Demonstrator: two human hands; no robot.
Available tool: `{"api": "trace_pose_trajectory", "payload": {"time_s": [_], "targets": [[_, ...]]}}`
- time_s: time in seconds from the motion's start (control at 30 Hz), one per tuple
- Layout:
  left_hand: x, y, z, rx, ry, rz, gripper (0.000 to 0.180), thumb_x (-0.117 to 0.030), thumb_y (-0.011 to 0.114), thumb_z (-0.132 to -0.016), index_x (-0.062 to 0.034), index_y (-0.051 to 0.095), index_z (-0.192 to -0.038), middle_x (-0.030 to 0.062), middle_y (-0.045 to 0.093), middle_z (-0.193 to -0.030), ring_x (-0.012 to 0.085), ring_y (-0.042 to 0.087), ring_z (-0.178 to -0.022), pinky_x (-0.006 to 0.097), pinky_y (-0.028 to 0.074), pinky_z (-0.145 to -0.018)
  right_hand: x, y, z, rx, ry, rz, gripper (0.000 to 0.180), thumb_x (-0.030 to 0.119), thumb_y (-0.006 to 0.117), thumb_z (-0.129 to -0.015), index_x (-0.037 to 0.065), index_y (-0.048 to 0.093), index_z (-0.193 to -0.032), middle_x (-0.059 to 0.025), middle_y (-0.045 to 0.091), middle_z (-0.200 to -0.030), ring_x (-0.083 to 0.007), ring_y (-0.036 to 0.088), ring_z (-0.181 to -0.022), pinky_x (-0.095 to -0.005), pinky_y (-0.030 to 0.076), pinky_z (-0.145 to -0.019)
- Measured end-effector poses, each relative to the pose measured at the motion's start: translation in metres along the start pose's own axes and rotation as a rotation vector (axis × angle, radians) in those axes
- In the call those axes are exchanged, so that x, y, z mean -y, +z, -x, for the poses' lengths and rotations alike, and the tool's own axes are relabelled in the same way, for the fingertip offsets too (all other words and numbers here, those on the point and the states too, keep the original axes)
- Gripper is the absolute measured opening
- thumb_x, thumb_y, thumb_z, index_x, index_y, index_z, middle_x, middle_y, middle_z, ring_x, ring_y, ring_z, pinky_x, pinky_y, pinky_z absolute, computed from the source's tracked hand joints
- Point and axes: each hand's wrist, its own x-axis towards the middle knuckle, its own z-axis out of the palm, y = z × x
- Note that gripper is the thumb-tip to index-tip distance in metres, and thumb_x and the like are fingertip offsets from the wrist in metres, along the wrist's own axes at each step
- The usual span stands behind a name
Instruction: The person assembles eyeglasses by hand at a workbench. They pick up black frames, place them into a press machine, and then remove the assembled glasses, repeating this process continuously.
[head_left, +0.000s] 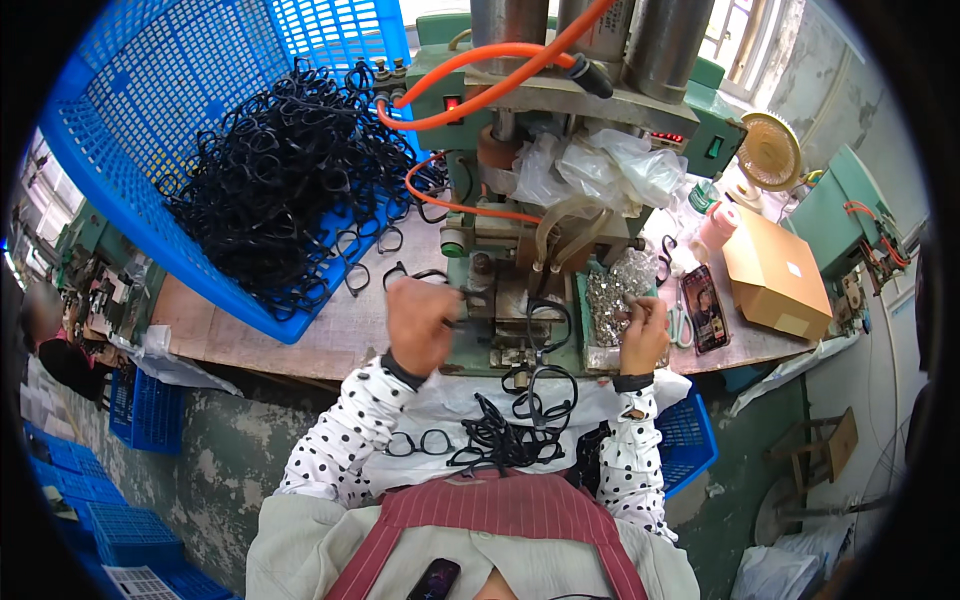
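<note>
My left hand (422,325) is closed and slightly blurred, at the left side of the press's work area; whatever it holds is hidden. Just behind it lies a black eyeglass frame (415,274). At a tray of small shiny metal pieces (618,290), my right hand (643,343) has its fingers pinched together over the near right edge; any piece between them is too small to make out. Between my hands, a black eyeglass frame (549,325) rests at the press fixture (510,330). More black frames (505,435) lie heaped on the white cloth over my lap.
A blue basket (235,318) full of black frames leans at the left. The green press (455,100) with orange hoses (450,120) rises ahead. Right of the tray are scissors (681,325), a phone (706,310), a cardboard box (775,270) and a pink bottle (718,225).
</note>
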Motion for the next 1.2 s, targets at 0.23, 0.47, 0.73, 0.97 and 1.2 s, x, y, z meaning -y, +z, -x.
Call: {"api": "trace_pose_trajectory", "payload": {"time_s": [0.23, 0.47, 0.73, 0.97, 1.2], "targets": [[-0.057, 0.032, -0.024, 0.182, 0.289, 0.219, 0.04, -0.005, 0.071, -0.073, -0.0074, 0.064, -0.112, 0.0068, 0.067, -0.103, 0.0231, 0.063, -0.081, 0.04, 0.049, -0.08, 0.093, 0.001, 0.005, 0.169, 0.106, -0.408, 0.014, -0.004, 0.072, -0.074, 0.0, 0.072, -0.088, -0.0048, 0.066, -0.081, -0.0117, 0.058, -0.073, -0.0235, 0.046, -0.068], [-0.051, 0.043, -0.009, 0.252, 0.403, 0.27, 0.037, -0.014, 0.072, -0.076, -0.0045, 0.064, -0.11, 0.0084, 0.067, -0.097, 0.0248, 0.06, -0.073, 0.038, 0.05, -0.075, 0.113, 0.017, 0.016, 0.254, -0.048, -0.44, 0.02, -0.003, 0.072, -0.074, 0.001, 0.073, -0.093, -0.0086, 0.069, -0.086, -0.0131, 0.06, -0.073, -0.0252, 0.046, -0.066], [-0.056, -0.002, -0.039, 0.11, 0.032, 0.345, 0.033, -0.01, 0.066, -0.08, -0.0041, 0.062, -0.113, 0.0072, 0.068, -0.095, 0.0175, 0.061, -0.075, 0.031, 0.048, -0.069, 0.13, 0.039, 0.021, 0.291, 0.041, -0.366, 0.045, 0.002, 0.075, -0.069, 0.001, 0.058, -0.111, -0.0083, 0.069, -0.081, -0.0083, 0.054, -0.062, -0.024, 0.04, -0.056], [-0.042, -0.018, -0.082, -0.006, -0.646, 0.531, 0.026, -0.018, 0.05, -0.101, 0.0015, 0.059, -0.116, 0.0067, 0.067, -0.09, 0.0094, 0.06, -0.077, 0.024, 0.047, -0.073, 0.137, 0.047, 0.02, 0.272, 0.079, -0.453, 0.058, -0.002, 0.075, -0.069, -0.001, 0.049, -0.12, -0.0085, 0.068, -0.08, -0.0063, 0.053, -0.061, -0.0204, 0.041, -0.057], [-0.044, -0.01, -0.075, -0.033, -0.579, 0.482, 0.023, -0.014, 0.047, -0.101, 0.0013, 0.058, -0.115, 0.0077, 0.067, -0.093, 0.0139, 0.063, -0.083, 0.028, 0.049, -0.077, 0.135, 0.05, 0.02, 0.284, 0.149, -0.6, 0.057, -0.004, 0.073, -0.071, -0.001, 0.047, -0.122, -0.0075, 0.066, -0.079, -0.0065, 0.054, -0.063, -0.02, 0.043, -0.059]]}}
